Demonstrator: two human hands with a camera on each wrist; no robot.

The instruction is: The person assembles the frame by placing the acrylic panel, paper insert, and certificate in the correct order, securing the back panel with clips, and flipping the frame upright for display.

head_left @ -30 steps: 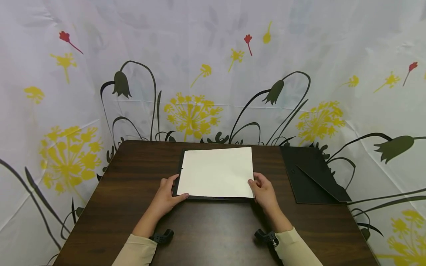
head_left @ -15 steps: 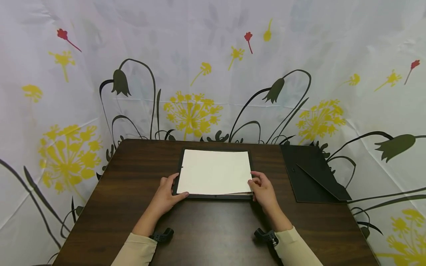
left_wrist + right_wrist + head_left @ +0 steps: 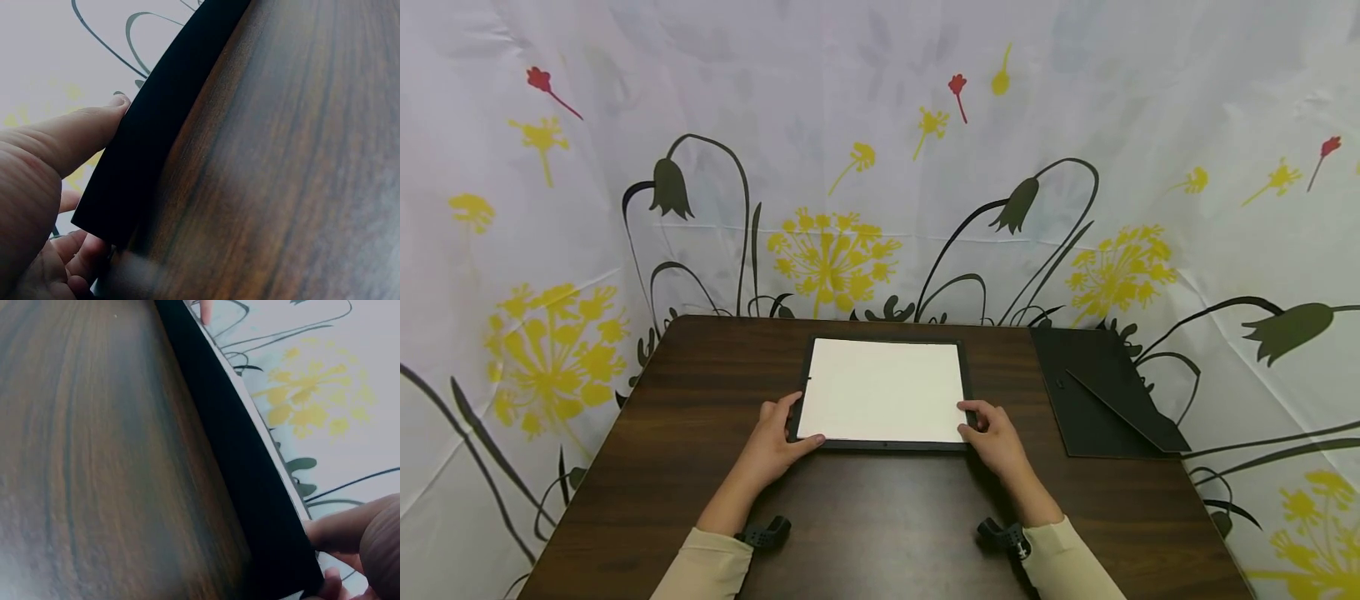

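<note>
A black picture frame [image 3: 887,447] lies flat near the far side of the table, with a blank white sheet [image 3: 883,390] inside its border. My left hand [image 3: 777,442] grips the frame's near left corner, thumb on the front bar and fingers around the side. In the left wrist view the thumb [image 3: 103,122] rests against the upper edge of the dark bar [image 3: 147,140]. At the near right corner, my right hand [image 3: 992,437] holds the frame, its thumb and forefinger tips on the sheet's edge. The right wrist view shows the sheet's thin edge just above the bar [image 3: 234,444].
A black backing board [image 3: 1075,400] with a fold-out stand leg [image 3: 1127,417] lies to the right, near the table's right edge. The dark wooden table [image 3: 880,525] reaches back to a white flower-printed curtain [image 3: 880,167].
The sheet's right side has come down and now lies flat within the frame's border. My right forefinger has shifted onto the sheet's right edge. My left hand has stayed at its corner.
</note>
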